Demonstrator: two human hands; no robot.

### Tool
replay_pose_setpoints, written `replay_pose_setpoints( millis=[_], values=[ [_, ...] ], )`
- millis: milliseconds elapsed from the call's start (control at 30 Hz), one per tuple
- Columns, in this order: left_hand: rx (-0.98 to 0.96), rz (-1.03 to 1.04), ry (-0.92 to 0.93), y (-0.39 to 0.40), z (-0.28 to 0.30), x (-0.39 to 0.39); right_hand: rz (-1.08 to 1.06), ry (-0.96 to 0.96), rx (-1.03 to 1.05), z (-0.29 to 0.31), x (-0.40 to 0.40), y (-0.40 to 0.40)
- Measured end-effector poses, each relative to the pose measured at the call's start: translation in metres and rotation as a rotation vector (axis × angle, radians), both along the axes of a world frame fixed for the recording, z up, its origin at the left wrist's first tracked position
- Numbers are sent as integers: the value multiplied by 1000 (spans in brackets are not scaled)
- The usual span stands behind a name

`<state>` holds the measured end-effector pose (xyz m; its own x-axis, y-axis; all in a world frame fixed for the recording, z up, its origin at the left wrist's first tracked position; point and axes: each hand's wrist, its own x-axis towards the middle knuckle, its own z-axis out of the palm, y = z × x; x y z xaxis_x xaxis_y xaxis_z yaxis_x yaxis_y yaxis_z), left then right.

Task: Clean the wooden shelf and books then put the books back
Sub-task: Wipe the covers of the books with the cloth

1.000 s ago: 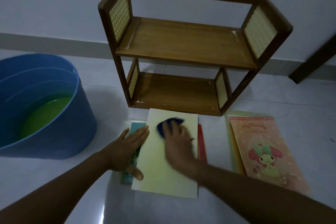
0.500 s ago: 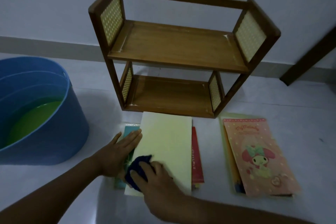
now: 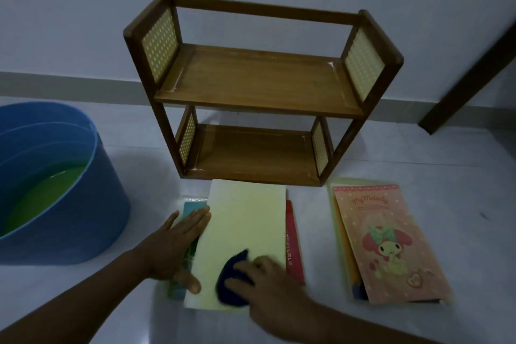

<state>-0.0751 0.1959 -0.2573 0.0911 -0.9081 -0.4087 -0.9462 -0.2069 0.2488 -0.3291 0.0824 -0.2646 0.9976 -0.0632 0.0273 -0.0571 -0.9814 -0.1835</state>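
You are wiping the books; the shelf [image 3: 259, 92] at upper centre is standing bare.
Your right hand [image 3: 265, 279] is pressing a cloth [image 3: 231, 279] on the yellow book [image 3: 245, 226]; your flat left hand [image 3: 176, 246] is steadying it.

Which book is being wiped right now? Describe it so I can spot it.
Start at the wooden shelf. On the floor right in front of it lies a stack, and the top one is the pale yellow book. Its cover is plain, unlike the pink cartoon book to its right.

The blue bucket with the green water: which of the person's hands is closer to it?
Left. The left hand rests flat on the stack's left edge, nearer the blue bucket; the right hand wipes farther right.
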Motion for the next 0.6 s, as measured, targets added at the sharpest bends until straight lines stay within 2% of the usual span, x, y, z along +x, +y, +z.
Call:
replay_pose_setpoints(
  millis=[100,167,200,267,367,433,467,533,600],
  values=[
    [10,19,30,-1,3,-1,-315,0,20,0,-17,-56],
    [8,21,38,-1,5,-1,-611,115,73,3,-33,-91],
    [16,20,44,-1,6,-1,-692,198,92,4,-42,-103],
    [20,28,62,-1,5,-1,-716,327,129,8,-53,-108],
    [13,25,67,-1,5,-1,-442,319,119,10,-51,-82],
    [21,29,72,-1,4,-1,-128,270,-22,4,-44,-59],
    [23,32,76,-1,4,-1,-8,316,-96,1,-41,-52],
    [29,32,77,-1,4,-2,157,324,-181,-7,-37,-52],
    [36,31,70,1,4,0,231,220,-122,-2,-36,-57]
  ],
)
